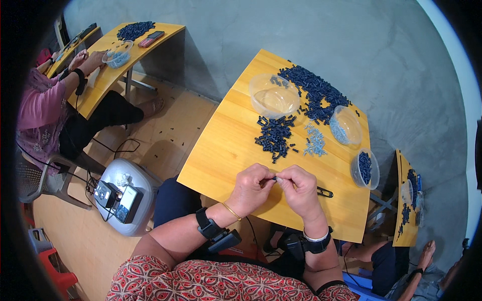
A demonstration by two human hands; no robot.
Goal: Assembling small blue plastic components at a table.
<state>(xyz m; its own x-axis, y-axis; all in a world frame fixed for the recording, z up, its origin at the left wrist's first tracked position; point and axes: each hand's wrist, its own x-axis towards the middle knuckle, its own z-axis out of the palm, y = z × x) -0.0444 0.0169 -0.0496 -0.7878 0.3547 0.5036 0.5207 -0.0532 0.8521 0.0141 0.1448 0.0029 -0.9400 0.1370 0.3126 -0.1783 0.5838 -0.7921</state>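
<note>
Where the left hand (254,186) reaches the middle of the frame, its thumb and fingers are clamped on a small dark piece (274,178), which sits at the hand's upper right. Little of the piece shows between the fingertips, so its long axis cannot be told. Straight above this meeting point lies a loose pile of dark pieces (274,138) on the yellow table (226,145), about equally near to either hand. From the right, the right hand (299,188) comes in, its fingertips pinched together at the same piece; whether they also grip something paler is too small to tell. Farther right and higher, a scatter of light-blue pieces (315,140) lies well apart from the fingertips, up and to the right of them, with the right hand the nearer one. Just beside the right wrist, a black slotted strip (325,192) runs roughly left to right, its right end slightly lower.
</note>
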